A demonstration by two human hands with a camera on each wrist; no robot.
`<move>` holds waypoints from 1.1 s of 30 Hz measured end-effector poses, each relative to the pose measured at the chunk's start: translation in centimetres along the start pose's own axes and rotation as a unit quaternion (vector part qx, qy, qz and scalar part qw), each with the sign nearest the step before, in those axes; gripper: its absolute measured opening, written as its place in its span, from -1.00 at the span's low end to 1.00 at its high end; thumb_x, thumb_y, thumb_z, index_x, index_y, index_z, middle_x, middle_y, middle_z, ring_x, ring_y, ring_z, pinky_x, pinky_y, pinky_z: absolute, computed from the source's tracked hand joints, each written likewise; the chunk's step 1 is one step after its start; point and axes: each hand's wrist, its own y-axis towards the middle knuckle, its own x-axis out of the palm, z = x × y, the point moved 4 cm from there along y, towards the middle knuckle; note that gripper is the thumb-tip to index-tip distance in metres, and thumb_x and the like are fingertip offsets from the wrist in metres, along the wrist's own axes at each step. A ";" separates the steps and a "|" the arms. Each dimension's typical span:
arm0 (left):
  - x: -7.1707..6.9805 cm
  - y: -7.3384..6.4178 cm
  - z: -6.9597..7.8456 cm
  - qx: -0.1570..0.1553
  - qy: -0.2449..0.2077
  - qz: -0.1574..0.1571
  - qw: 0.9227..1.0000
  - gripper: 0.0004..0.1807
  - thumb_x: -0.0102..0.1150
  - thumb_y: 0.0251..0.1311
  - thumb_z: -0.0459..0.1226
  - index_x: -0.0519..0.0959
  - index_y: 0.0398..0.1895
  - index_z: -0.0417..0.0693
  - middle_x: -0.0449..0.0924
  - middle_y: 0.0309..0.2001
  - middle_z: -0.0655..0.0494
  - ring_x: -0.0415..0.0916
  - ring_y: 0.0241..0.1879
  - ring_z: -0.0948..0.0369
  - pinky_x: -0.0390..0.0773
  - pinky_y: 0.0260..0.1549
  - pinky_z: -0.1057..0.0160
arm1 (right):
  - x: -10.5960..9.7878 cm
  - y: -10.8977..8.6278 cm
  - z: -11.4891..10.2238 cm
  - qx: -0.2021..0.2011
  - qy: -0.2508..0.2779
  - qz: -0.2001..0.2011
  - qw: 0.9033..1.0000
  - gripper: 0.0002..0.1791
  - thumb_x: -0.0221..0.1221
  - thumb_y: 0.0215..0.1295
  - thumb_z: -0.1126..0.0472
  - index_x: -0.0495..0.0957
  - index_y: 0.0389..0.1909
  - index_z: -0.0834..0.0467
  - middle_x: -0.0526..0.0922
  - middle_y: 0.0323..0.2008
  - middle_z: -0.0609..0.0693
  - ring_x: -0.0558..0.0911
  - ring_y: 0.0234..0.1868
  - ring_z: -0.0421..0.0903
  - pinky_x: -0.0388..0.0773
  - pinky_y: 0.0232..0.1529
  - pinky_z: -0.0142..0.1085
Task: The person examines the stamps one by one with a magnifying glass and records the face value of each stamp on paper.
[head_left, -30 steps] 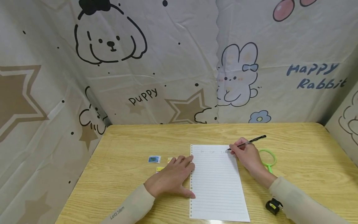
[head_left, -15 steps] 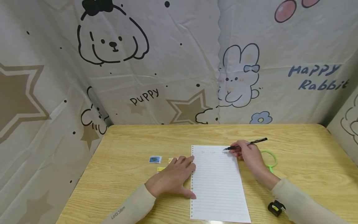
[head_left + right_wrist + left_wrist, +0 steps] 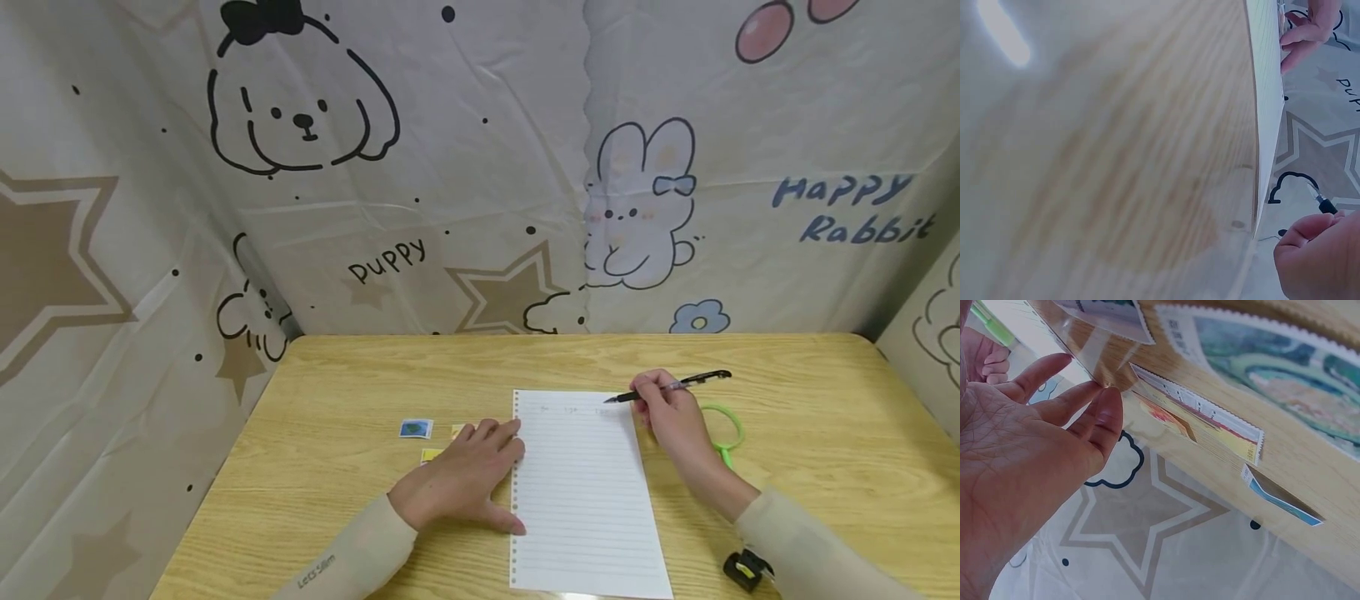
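A sheet of lined, hole-punched paper (image 3: 585, 500) lies on the table, with a short row of faint handwritten marks near its top. My left hand (image 3: 465, 475) rests along its left edge, fingers and thumb spread. At the sheet's upper right, my right hand (image 3: 670, 421) pinches a black pen (image 3: 703, 378), the nib pointing left close over the written row. In the right wrist view, the pen (image 3: 1324, 203) tip sticks out past the curled fingers. Several stamps lie beside the left hand, including a blue one (image 3: 416, 428) and a yellow one (image 3: 431, 455), partly hidden by that hand.
A green magnifying glass (image 3: 742, 429) lies to the right of the right hand, partly covered by it. Nearer, by the right sleeve, sits a small black object with a yellow patch (image 3: 742, 572). A printed cloth (image 3: 480, 167) hangs behind the wooden table (image 3: 337, 500).
The right hand has shifted slightly right with the pen, baring more of the written row at the right. Its nib went left, then back right a little. The left hand stays on the sheet's edge.
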 end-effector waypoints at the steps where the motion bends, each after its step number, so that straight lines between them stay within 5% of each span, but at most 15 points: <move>1: 0.0 0.0 0.0 0.000 0.001 0.000 1.000 -0.14 0.50 0.12 0.39 0.47 0.17 -0.02 0.29 0.59 -0.16 0.31 0.43 -0.05 0.43 0.22 -0.02 | 0.0 -0.1 0.0 -0.003 0.000 -0.001 1.000 -0.60 0.02 0.78 -0.02 0.51 0.08 0.29 0.54 -0.30 0.02 0.48 -0.36 -0.13 0.45 -0.45 -0.36; 11: 0.2 0.1 0.0 -0.007 0.001 -0.007 1.000 -0.12 0.50 0.12 0.39 0.47 0.21 -0.02 0.28 0.60 -0.14 0.31 0.44 -0.04 0.41 0.28 -0.02 | -0.3 -0.9 0.0 -0.046 0.030 -0.017 0.998 -0.55 0.16 0.71 -0.02 0.62 0.09 0.35 0.62 -0.35 -0.03 0.52 -0.35 -0.16 0.50 -0.38 -0.34; 15: 0.1 0.0 0.0 -0.005 0.001 -0.006 1.000 -0.12 0.51 0.12 0.39 0.47 0.21 -0.02 0.28 0.60 -0.14 0.31 0.44 -0.04 0.41 0.27 0.01 | -0.6 -1.0 0.0 -0.054 0.080 -0.055 0.994 -0.43 -0.04 0.80 -0.07 0.61 0.21 0.40 0.76 -0.20 0.04 0.62 -0.28 -0.17 0.60 -0.27 -0.35; 20: 0.0 0.0 0.1 -0.006 0.001 -0.006 1.000 -0.13 0.51 0.13 0.38 0.46 0.21 -0.03 0.28 0.60 -0.14 0.30 0.45 -0.04 0.40 0.31 -0.01 | -0.9 -1.6 -0.1 -0.081 0.155 -0.094 0.980 -0.35 -0.27 0.85 -0.05 0.51 0.26 0.46 0.71 -0.14 0.14 0.64 -0.24 -0.09 0.62 -0.20 -0.30; 27: -0.2 -0.1 0.1 0.004 -0.010 0.001 1.000 -0.13 0.52 0.13 0.36 0.47 0.21 -0.06 0.29 0.59 -0.18 0.31 0.44 -0.07 0.40 0.30 -0.04 | -1.6 -1.9 -0.1 -0.071 0.097 -0.036 0.992 -0.57 -0.25 0.82 0.06 0.40 0.01 0.36 0.52 -0.36 0.02 0.49 -0.40 -0.15 0.54 -0.34 -0.30; 33: -0.2 -0.1 0.1 0.000 -0.014 -0.003 1.000 -0.12 0.51 0.13 0.37 0.46 0.22 -0.06 0.27 0.59 -0.17 0.30 0.45 -0.06 0.40 0.35 -0.07 | -2.3 -2.4 0.0 -0.066 0.090 -0.057 0.992 -0.41 -0.20 0.84 -0.06 0.47 0.20 0.43 0.73 -0.15 0.04 0.70 -0.20 -0.10 0.63 -0.18 -0.30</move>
